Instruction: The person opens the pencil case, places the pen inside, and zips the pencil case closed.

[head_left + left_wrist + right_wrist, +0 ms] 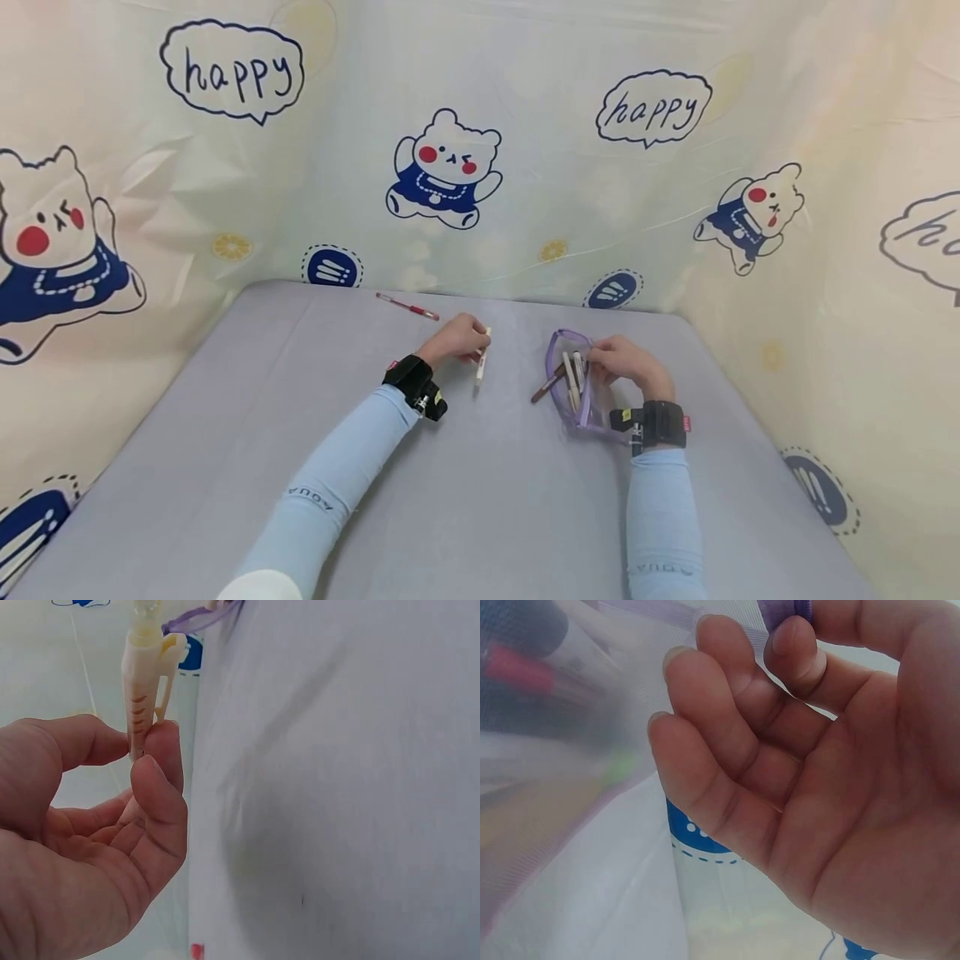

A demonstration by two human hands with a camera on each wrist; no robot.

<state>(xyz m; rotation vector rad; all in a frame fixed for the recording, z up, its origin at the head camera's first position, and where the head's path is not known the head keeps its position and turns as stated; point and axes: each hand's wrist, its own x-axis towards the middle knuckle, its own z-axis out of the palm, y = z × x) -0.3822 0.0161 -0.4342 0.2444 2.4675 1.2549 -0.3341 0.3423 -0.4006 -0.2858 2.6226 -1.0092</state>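
My left hand point(459, 337) pinches a cream-coloured pen point(142, 682) by its end, between thumb and fingers. The pen's clip point(165, 690) and a row of small orange marks show in the left wrist view. To the right, a see-through mesh pencil pouch point(553, 367) with purple trim stands with its mouth spread. Its purple edge point(784, 609) is pinched by my right hand point(626, 360) between thumb and forefinger, the other fingers curling beside the mesh. Several pens point(572, 379) lie inside the pouch, and a brown pen point(546, 386) slants at its left side.
A red pen point(407, 306) lies near the back edge of the grey-covered table point(480, 500). Behind the table hangs a printed curtain point(525, 208) with cartoon bears and "happy" lettering.
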